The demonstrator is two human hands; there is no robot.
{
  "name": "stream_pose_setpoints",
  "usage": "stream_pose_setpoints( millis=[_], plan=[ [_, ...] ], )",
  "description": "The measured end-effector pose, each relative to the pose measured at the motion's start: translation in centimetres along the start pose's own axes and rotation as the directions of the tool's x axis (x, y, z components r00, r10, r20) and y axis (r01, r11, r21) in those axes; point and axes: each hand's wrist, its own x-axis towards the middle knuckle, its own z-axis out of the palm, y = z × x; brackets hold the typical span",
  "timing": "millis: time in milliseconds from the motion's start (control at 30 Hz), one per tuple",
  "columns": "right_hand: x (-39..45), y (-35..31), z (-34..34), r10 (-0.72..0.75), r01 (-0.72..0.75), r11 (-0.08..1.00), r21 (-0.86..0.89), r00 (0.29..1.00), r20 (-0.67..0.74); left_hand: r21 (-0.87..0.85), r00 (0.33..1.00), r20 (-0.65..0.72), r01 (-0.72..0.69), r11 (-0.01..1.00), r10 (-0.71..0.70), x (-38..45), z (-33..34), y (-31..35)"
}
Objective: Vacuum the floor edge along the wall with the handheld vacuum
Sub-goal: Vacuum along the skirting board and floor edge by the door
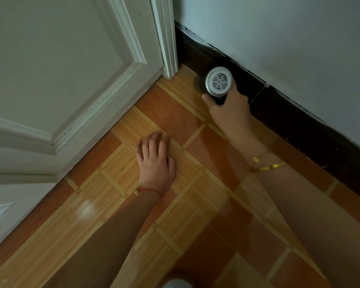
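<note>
right hand [230, 110] with fingers wrapped round the handheld vacuum [216, 85] right against the dark baseboard [299, 115], left hand [156, 157] away from the baseboard, flat on the floor [175, 215], fingers loosely spread

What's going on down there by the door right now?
A person is crouched over a tiled floor in the corner where a white door meets the wall. The right hand grips a handheld vacuum, its round vented end facing the camera, held down against the dark baseboard just past the door frame. The left hand rests flat on the tiles, apparently for support. The nozzle end is hidden behind the vacuum's body.
</note>
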Motion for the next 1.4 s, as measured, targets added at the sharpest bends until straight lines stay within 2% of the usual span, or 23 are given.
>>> stream_pose_setpoints(
  millis=[133, 367, 467, 800, 1033, 1133, 1267, 1400],
  plan=[
    [-2.3, 2.1, -1.9, 0.076, -0.075, 0.997, 0.022, 0.996, -0.04, 0.004, 1.0, 0.003, 0.006, 1.0, -0.006, 0.0, 0.1, 0.0],
    [-1.7, 1.7, -1.8, 0.025, -0.025, 1.0, 0.003, 1.0, 0.003, 0.001, 1.0, -0.003, 0.007, 1.0, -0.007, -0.1, 0.0, 0.1],
    [-2.4, 2.1, -2.3, 0.047, -0.047, 0.999, 0.026, 0.999, 0.013, -0.012, 1.0, -0.011, 0.007, 1.0, -0.007, -0.2, 0.0, 0.1],
    [-8.9, 7.6, -7.6, 0.167, -0.174, 0.984, -0.03, 0.973, -0.157, -0.017, 1.0, 0.013, 0.0, 1.0, 0.0, -0.5, 0.1, 0.0],
    [-12.2, 8.8, -9.5, 0.213, -0.239, 0.967, -0.086, 0.946, -0.245, 0.021, 0.999, 0.038, 0.002, 1.0, -0.003, -1.0, -0.2, 0.9],
    [-13.0, 8.6, -9.1, 0.175, -0.215, 0.967, -0.136, 0.949, -0.262, -0.076, 0.996, 0.046, -0.078, 0.994, 0.082, -1.4, -0.4, 3.2],
    [-13.5, 8.2, -8.5, 0.112, -0.158, 0.954, -0.256, 0.976, -0.185, -0.177, 0.962, 0.111, -0.227, 0.958, 0.248, -2.0, 0.3, 7.2],
    [-14.3, 8.7, -9.6, 0.155, -0.206, 0.945, -0.255, 0.966, -0.206, -0.195, 0.931, 0.157, -0.298, 0.934, 0.33, -2.8, 1.5, 9.8]
  ],
)
